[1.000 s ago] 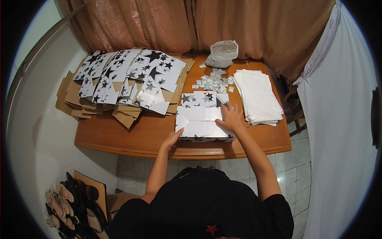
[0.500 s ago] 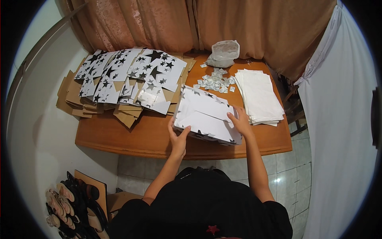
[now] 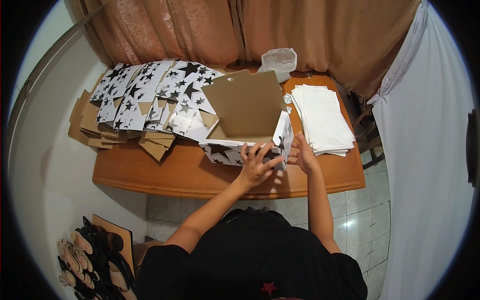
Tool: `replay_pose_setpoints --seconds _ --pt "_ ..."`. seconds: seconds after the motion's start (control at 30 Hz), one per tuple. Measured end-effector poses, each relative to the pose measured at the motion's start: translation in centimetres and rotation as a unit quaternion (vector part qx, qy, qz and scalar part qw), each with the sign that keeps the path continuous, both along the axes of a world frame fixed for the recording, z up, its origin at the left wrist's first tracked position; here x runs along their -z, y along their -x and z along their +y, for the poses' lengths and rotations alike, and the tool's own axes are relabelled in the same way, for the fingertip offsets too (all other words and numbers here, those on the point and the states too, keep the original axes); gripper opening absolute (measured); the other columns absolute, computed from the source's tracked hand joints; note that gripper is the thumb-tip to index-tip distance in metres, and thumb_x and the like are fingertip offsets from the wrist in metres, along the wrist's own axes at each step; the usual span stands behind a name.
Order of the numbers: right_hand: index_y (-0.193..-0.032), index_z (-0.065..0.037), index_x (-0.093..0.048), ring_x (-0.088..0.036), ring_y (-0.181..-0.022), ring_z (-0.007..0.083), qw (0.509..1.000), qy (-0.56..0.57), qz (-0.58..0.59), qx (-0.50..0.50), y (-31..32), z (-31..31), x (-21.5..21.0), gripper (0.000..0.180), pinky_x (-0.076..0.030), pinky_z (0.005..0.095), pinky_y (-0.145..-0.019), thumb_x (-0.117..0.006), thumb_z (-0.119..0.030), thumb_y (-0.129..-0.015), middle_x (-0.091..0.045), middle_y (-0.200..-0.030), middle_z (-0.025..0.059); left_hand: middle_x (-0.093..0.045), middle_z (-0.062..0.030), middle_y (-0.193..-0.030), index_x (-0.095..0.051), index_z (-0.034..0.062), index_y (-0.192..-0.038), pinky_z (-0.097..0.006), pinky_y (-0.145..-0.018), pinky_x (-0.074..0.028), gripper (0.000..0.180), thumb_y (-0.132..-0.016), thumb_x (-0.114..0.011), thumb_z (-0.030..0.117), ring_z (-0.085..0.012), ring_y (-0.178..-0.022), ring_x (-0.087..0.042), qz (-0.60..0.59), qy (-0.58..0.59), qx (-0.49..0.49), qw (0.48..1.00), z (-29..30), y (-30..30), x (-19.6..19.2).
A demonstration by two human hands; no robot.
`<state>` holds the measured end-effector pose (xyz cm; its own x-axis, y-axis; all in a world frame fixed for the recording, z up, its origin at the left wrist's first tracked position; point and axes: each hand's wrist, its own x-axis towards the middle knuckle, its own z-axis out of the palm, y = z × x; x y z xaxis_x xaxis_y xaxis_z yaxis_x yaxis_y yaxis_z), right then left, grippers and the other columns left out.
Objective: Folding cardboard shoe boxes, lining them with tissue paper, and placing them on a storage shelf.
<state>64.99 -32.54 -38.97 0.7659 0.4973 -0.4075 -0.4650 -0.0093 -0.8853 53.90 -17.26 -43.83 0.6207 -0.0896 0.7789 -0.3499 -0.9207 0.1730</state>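
Because the box looks to be thin cardboard with nothing visible in it, you should find it light in your hands and fairly stiff along its folded edges, though the broad panels would likely bow or dent if pressed in the middle. It sits near the front of the wooden table, between the star-printed sheets and the white paper stack, with its brown-lined lid standing up at the back; whether its base lies fully flat cannot be told. Your left hand has its fingers spread across the front wall's rim by the right corner; whether they pinch the board or only rest on it does not show. Your right hand is loosely parted beside the right end wall, with nothing in its grasp, and contact there is unclear. The glossy printed outside may slide a little under dry fingertips, so the folded rims and corners seem the surest places to take hold. The lid appears to be the weak part: handle it near its hinge crease, since tugging its free edge could bend it.
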Motion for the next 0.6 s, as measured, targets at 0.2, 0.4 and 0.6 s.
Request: replay_pose_setpoints --seconds 0.2,0.4,0.6 --pt "-0.117 -0.005 -0.047 -0.059 -0.082 0.0206 0.995 0.082 -0.032 -0.035 -1.9 0.4 5.2 0.060 -0.049 0.0404 -0.066 -0.060 -0.049 -0.078 -0.058 -0.098 0.0099 -0.039 -0.0016 -0.125 -0.053 0.0368 -0.116 -0.049 -0.100 -0.013 0.060 -0.062 -0.072 0.020 -0.0252 -0.118 -0.032 0.017 -0.128 -0.038 0.991 -2.7 -0.5 4.7" --pt "-0.122 -0.001 -0.045 -0.053 -0.096 0.0179 0.996 -0.035 -0.037 0.068 -8.5 -2.4 17.4 0.053 -0.043 0.0308 -0.076 -0.060 -0.033 -0.081 -0.055 -0.110 0.0112 -0.038 -0.0072 -0.128 -0.054 0.0185 -0.113 -0.048 -0.097 -0.022 0.045 -0.071 -0.067 0.027 -0.0290 -0.119 -0.032 0.133 0.083 -0.002 0.988 -0.7 0.4 2.6" --pt "-0.117 -0.005 -0.051 -0.033 -0.046 0.0032 0.994 0.067 -0.019 0.082 -7.2 -1.2 12.2 0.035 -0.025 0.0193 -0.040 -0.054 -0.022 -0.086 -0.039 -0.061 -0.0070 -0.050 -0.0054 -0.117 -0.057 0.0122 -0.107 -0.055 -0.098 -0.016 0.035 -0.078 -0.060 0.031 -0.0278 -0.119 -0.037 0.234 0.076 -0.118 0.962 5.7 0.9 3.8"
